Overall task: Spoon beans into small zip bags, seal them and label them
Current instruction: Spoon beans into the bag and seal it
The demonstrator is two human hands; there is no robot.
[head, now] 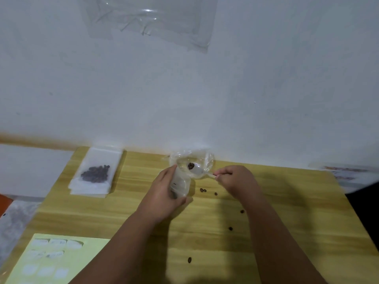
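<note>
- Clear plastic spoon, carrying a few dark beans, is pinched at its handle by our right hand near the far edge of the wooden surface, over a clear container.
- Our left hand is wrapped round the small zip bag, its mouth just beside the spoon's bowl.
- We should hold that mouth wide and tip slowly: loose beans lie spilled towards the near edge.
- Filled bags sit at the far-left corner, the label sheet at the near-left.
</note>
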